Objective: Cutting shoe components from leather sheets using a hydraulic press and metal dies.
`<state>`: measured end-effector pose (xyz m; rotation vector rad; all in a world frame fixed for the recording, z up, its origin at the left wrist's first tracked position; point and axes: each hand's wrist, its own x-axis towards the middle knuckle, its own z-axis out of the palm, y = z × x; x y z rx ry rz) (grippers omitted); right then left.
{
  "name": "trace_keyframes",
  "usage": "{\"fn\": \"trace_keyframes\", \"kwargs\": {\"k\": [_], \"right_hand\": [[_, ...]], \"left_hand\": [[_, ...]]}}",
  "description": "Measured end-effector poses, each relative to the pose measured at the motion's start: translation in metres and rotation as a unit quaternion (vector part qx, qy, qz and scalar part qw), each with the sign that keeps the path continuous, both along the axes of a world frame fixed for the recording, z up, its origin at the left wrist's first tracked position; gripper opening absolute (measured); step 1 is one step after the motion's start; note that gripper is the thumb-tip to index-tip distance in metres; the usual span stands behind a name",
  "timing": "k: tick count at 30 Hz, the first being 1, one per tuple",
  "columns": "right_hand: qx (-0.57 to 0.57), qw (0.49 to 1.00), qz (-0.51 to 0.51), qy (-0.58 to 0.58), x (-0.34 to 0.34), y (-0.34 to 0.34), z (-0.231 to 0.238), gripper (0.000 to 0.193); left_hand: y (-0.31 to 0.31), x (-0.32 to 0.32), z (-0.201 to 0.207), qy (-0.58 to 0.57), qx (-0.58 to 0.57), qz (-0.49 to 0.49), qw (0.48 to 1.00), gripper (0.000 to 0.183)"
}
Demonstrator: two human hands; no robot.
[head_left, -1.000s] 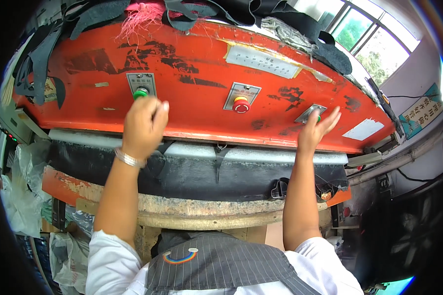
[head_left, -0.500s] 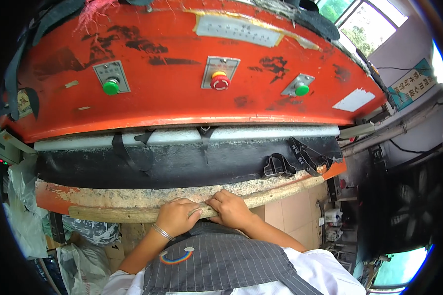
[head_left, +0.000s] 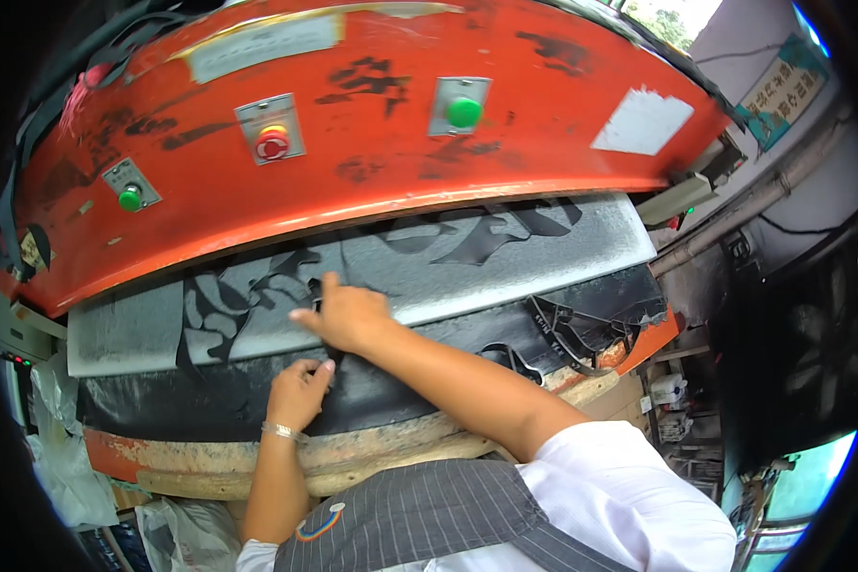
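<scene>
A grey-white cutting board (head_left: 515,270) juts out from under the red press (head_left: 372,181), strewn with black sheet scraps (head_left: 221,315). My right hand (head_left: 351,313) reaches over the board's front edge, thumb and forefinger apart, among the scraps; its other fingers are partly curled. Just below it, over the black front surface (head_left: 191,405), my left hand (head_left: 300,393) has its thumb and fingers pinched together. A dark strip shows at its thumb tip, hard to tell from the black behind. Two black cutting dies (head_left: 513,362) (head_left: 577,334) lie to the right.
Two green buttons (head_left: 464,112) (head_left: 130,198) and a red stop button (head_left: 273,143) sit on the press front. A worn wooden rail (head_left: 381,459) runs along the near edge. Plastic bags (head_left: 76,477) stand at left; a dark fan (head_left: 791,381) is at right.
Both hands have left the wooden rail and moved forward to the board. Much more of the board now shows, with scraps on it. My view has shifted and tilted.
</scene>
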<state>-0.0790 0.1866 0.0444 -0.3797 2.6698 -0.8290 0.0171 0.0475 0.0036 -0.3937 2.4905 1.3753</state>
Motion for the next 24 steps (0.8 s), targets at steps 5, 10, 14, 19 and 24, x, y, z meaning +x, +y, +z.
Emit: {"fn": "trace_keyframes", "kwargs": {"k": [5, 10, 14, 19, 24], "right_hand": [[-0.067, 0.997, -0.004, -0.022, -0.025, 0.011, -0.043, 0.065], [-0.142, 0.974, 0.163, 0.072, -0.038, 0.174, -0.016, 0.049], [-0.047, 0.974, 0.132, 0.181, -0.065, 0.241, -0.021, 0.040], [-0.036, 0.977, 0.112, 0.180, -0.076, 0.245, -0.060, 0.046], [-0.096, 0.973, 0.047, 0.206, -0.061, 0.242, -0.079, 0.052]], "left_hand": [[0.009, -0.013, -0.033, 0.027, -0.034, 0.003, 0.999, 0.030], [-0.016, 0.025, -0.035, 0.026, 0.001, 0.105, 0.994, 0.028], [0.004, 0.002, -0.016, 0.176, -0.075, 0.111, 0.975, 0.034], [0.098, -0.071, -0.021, 0.316, -0.110, -0.097, 0.937, 0.041], [0.146, -0.119, -0.048, 0.404, -0.108, -0.162, 0.894, 0.046]]}}
